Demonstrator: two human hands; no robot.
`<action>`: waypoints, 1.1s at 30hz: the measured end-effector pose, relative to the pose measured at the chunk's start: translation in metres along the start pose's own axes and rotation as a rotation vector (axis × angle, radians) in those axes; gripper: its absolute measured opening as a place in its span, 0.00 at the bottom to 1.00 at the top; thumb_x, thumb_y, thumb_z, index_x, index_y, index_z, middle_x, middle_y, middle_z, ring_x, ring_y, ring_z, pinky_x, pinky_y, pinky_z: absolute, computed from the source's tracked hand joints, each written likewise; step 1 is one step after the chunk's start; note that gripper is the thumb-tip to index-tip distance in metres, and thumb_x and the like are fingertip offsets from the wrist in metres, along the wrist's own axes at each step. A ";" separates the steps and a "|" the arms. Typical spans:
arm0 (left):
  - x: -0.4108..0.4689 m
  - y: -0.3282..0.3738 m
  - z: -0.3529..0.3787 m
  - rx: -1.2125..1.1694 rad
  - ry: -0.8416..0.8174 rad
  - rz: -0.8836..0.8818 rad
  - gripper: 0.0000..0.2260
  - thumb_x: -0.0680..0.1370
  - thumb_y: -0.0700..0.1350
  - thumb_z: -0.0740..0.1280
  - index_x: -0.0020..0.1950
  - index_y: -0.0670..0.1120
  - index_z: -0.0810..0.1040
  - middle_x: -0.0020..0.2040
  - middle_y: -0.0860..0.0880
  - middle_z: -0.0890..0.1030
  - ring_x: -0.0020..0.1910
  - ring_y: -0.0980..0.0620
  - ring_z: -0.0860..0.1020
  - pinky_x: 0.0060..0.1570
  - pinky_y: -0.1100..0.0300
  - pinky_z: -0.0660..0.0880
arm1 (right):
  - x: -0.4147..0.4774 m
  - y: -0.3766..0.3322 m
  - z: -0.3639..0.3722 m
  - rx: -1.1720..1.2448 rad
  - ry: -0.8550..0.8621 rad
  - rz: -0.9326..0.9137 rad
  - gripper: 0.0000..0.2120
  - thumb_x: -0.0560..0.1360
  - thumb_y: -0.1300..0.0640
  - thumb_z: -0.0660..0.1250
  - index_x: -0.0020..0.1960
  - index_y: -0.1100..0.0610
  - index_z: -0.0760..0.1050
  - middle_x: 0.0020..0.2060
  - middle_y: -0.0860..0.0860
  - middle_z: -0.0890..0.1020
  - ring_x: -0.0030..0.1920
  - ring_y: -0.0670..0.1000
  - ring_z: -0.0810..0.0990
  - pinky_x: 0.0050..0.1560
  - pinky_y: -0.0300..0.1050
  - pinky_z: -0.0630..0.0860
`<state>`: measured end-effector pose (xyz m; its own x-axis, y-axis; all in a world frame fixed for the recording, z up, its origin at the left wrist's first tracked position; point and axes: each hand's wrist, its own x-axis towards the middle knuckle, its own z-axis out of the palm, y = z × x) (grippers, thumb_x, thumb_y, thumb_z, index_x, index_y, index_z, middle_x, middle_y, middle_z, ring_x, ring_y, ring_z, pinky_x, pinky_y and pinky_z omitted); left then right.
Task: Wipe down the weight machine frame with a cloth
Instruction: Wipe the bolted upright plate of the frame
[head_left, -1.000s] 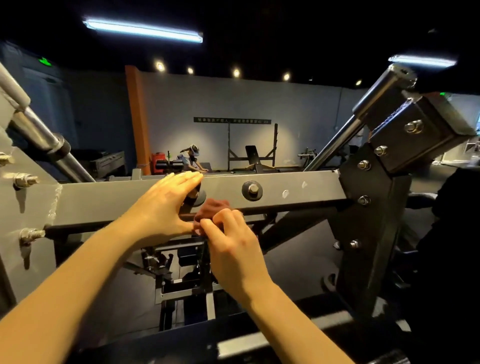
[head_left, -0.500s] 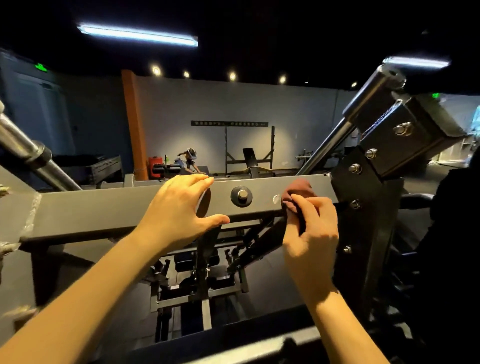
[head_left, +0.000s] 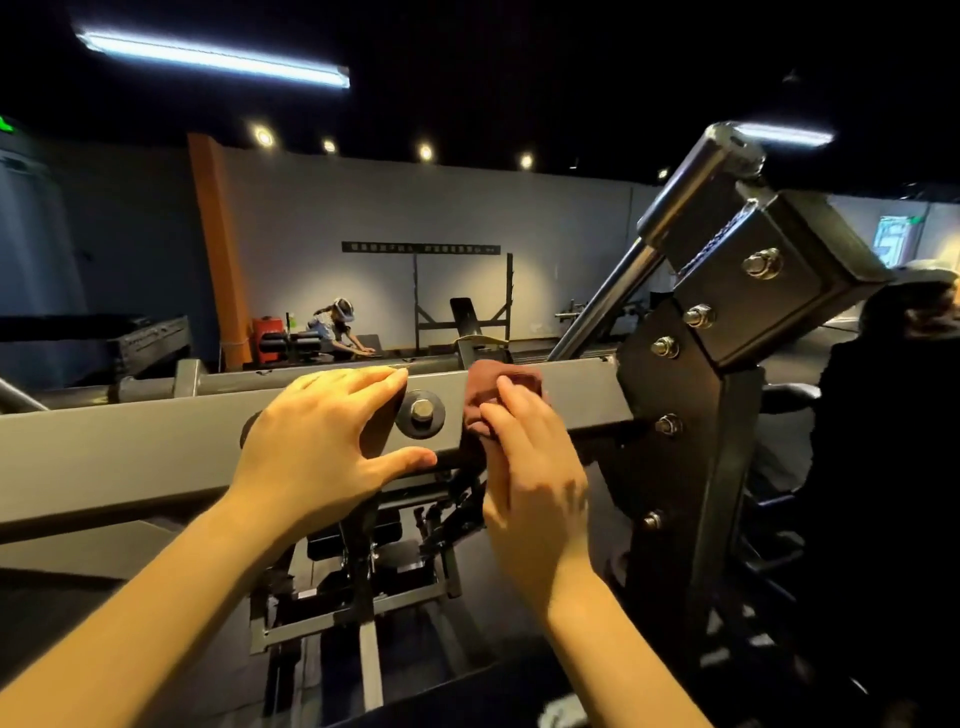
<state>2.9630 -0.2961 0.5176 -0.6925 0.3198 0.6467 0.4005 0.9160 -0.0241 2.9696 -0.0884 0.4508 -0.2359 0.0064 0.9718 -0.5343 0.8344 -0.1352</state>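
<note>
The right hand presses a bunched dark red cloth against the front face of the grey crossbeam, fingers curled over the fabric. The left hand rests on the same beam, fingers straight along its top edge and thumb spread beneath. Between the two hands sits a bolt with a round washer, just left of the cloth. To the right the beam meets a dark upright plate studded with nuts, carrying an angled block and a chrome bar. Below, the machine's lower linkage shows dimly. Behind, a grey wall, an orange pillar, ceiling lights and a distant person bending over equipment.
</note>
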 end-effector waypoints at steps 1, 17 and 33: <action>0.000 0.000 0.001 0.002 0.004 0.002 0.46 0.70 0.82 0.51 0.77 0.54 0.70 0.73 0.52 0.76 0.72 0.46 0.74 0.67 0.42 0.74 | -0.001 -0.004 0.001 -0.009 -0.064 -0.105 0.15 0.81 0.61 0.61 0.63 0.62 0.81 0.66 0.60 0.80 0.69 0.60 0.77 0.70 0.55 0.73; -0.003 0.003 -0.001 0.008 0.046 0.033 0.42 0.72 0.79 0.56 0.76 0.52 0.73 0.71 0.50 0.78 0.70 0.45 0.76 0.65 0.42 0.75 | -0.005 0.033 -0.013 -0.106 -0.129 -0.183 0.13 0.80 0.64 0.63 0.63 0.63 0.80 0.66 0.61 0.79 0.71 0.60 0.75 0.72 0.58 0.71; -0.002 0.004 -0.002 0.010 0.039 0.033 0.43 0.72 0.78 0.55 0.76 0.51 0.73 0.71 0.49 0.78 0.70 0.44 0.76 0.65 0.42 0.75 | 0.011 0.063 -0.026 -0.207 -0.022 0.187 0.15 0.78 0.66 0.61 0.62 0.64 0.79 0.66 0.62 0.79 0.69 0.63 0.77 0.67 0.65 0.75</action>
<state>2.9672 -0.2931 0.5176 -0.6551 0.3402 0.6746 0.4164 0.9076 -0.0533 2.9541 -0.0212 0.4576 -0.3332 0.1605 0.9291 -0.3037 0.9146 -0.2669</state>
